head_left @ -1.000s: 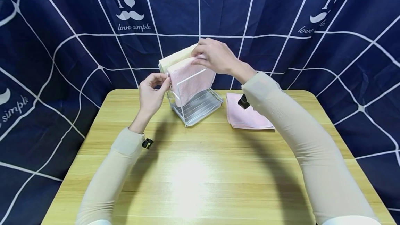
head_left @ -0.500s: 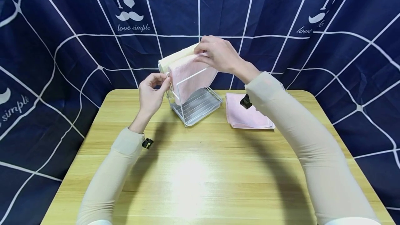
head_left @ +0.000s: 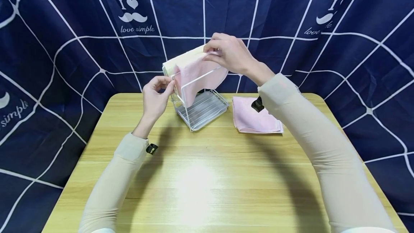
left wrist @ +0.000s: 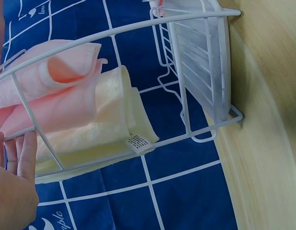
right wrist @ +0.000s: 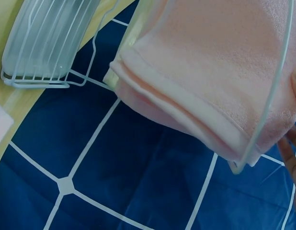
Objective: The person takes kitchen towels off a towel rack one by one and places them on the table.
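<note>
Rack point(head_left: 204, 113), yellow towel point(head_left: 185, 57), pink towel point(head_left: 198, 68), folded towel point(head_left: 251, 118): counted one of each. Pinched rack's left side with curled left hand point(head_left: 156, 96), pink towel atop rack with arched right hand point(head_left: 231, 54).

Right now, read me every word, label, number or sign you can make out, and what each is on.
"I", a heart, a mustache, "love simple": blue backdrop, upper left.
"I", part of a mustache, "love", the rest mostly lost in a fold: blue backdrop, upper right.
"simple": blue backdrop, left edge.
White tag on the yellow towel: print too small to read.
</note>
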Demonstrator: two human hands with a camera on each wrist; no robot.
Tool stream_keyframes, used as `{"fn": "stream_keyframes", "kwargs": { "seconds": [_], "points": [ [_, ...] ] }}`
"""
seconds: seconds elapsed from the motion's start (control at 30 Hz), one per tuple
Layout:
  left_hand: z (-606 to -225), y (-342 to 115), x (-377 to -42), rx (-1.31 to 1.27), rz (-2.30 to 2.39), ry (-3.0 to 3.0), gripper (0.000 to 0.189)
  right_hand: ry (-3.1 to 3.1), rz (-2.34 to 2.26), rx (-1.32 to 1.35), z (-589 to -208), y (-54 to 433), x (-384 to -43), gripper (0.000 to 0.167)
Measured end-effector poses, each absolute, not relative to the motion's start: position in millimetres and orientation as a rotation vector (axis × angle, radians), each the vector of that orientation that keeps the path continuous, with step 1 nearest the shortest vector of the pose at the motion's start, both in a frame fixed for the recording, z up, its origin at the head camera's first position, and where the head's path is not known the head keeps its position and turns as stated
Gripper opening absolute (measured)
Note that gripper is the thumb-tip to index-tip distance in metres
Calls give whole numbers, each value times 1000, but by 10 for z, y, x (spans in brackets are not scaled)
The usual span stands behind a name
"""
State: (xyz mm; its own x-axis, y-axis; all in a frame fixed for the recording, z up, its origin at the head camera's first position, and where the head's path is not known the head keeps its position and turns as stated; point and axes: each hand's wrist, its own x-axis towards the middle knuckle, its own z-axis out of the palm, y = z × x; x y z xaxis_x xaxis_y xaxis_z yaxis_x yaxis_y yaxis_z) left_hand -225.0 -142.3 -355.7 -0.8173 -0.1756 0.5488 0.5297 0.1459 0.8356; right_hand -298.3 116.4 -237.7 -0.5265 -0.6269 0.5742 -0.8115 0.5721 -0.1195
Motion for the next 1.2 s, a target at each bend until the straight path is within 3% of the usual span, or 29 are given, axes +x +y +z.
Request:
{"fn": "stream_keyframes", "kwargs": {
  "seconds": [0.7, 1.2],
  "points": [
    [-3549, -1422, -2259, -307, -1741, -1899, 10, -2206, 626, 1123, -2197, 1295, -2947, 22],
    [-3546, -1430, -2283, -350, -1726, -1896, 4, -2166, 677, 1082, -2049, 1435, -2854, 21]
  ]
}}
